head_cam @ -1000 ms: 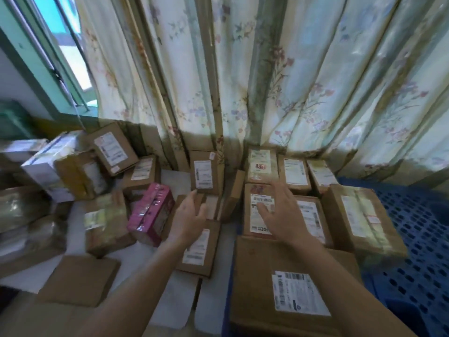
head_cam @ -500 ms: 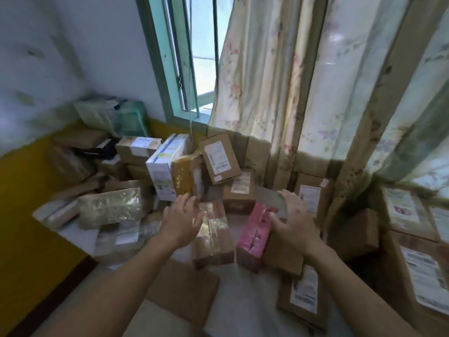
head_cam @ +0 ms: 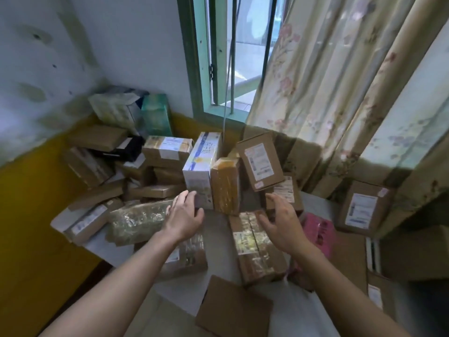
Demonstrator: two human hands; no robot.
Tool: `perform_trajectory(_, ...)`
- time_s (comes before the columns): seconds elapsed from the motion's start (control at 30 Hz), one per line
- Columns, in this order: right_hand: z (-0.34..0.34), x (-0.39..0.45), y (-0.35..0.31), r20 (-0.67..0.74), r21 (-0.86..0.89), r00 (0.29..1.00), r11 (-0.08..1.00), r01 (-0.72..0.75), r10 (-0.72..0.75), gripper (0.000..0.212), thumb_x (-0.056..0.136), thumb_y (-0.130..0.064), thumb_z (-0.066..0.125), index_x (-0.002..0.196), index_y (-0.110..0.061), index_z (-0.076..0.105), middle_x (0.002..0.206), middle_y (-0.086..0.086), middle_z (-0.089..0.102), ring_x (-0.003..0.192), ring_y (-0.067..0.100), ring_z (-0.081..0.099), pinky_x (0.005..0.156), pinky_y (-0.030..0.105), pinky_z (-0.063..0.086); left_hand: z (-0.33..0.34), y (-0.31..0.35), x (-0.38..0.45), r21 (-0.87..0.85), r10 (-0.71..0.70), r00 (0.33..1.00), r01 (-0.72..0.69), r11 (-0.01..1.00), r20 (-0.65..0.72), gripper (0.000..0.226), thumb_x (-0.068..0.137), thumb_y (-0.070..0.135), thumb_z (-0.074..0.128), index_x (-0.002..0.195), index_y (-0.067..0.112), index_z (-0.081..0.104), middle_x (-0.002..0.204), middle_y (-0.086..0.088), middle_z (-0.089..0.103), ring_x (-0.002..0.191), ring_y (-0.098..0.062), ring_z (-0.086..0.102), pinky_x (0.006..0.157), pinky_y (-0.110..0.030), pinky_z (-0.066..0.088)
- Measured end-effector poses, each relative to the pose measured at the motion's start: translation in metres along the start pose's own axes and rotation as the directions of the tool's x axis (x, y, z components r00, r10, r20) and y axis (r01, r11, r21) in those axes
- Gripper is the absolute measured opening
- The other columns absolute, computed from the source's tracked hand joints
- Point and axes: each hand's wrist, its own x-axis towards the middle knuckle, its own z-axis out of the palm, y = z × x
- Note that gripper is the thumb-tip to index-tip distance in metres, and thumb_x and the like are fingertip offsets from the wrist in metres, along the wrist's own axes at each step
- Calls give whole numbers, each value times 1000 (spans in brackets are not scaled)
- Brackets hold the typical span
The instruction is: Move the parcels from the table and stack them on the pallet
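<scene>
Stained white wall (head_cam: 60,52) over yellow band, green-framed window (head_cam: 194,69), floral curtain (head_cam: 340,81), daylight

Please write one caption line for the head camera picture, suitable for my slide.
Both open hands, left hand and right hand, reach toward upright parcels on a crowded table.

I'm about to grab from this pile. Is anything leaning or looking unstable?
Yes. The brown labelled box by the curtain stands tilted, propped on the parcels around it. The white-and-blue box and the taped parcel stand on end, side by side.
</scene>
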Motion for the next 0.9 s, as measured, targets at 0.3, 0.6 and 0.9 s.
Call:
perform_trajectory(0.3, 38, 56, -54, 40, 75, 999, 997, -19, 16, 62, 96, -34, 63, 151, -25, 37, 154, -4, 40, 143, 14, 36, 119, 40, 35, -25, 1, 82, -225, -77, 995, 60, 972, -65, 81, 91, 43, 68, 155, 14, 27, 155, -20, 28, 139, -36, 40, 114, -45, 37)
perform_trajectory(0.6, 92, 106, -97, -16, 106, 983, 978, -181, 184, 63, 96, -29, 65, 153, -23, 39, 152, -5, 44, 139, 12, 43, 117, 32, 38, -12, -8, 170, -330, -52, 999, 53, 943, 13, 89, 75, 56, 78, 147, 23, 39, 127, -15, 57, 116, -31, 52, 91, -34, 43)
perform_trajectory(0.9, 126, 146, -151, -98, 475, 952, 854, -213, 292, 57, 93, -49, 58, 146, -30, 48, 138, 0, 61, 125, 16, 59, 109, 40, 45, -116, -82, 156, -799, -14, 973, -179, 574, -229, 62, 64, 62, 67, 121, 37, 63, 117, 11, 70, 107, -8, 67, 92, -30, 51)
